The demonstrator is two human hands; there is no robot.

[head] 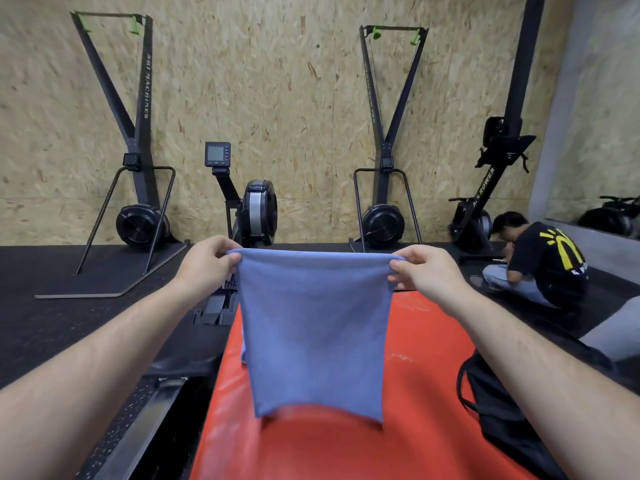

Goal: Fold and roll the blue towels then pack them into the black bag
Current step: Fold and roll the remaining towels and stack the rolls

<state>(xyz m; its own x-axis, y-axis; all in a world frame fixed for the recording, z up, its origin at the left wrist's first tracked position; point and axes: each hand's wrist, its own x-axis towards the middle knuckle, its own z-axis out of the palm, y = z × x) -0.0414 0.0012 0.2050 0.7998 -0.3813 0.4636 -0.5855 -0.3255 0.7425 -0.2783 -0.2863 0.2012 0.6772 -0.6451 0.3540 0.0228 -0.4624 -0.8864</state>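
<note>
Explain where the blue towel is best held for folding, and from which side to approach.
Grip the two top corners, each from its outer side, as the left hand and right hand pinch them. The blue towel hangs flat with its top edge stretched straight above the red mat, lower corners free, so it would probably lay down evenly.

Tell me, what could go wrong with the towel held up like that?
The left hand and right hand pinch the blue towel only by its top corners, so one corner might slip and the towel could land crumpled on the red mat. Its bottom edge hangs uneven, so the fold may come out crooked.
</note>
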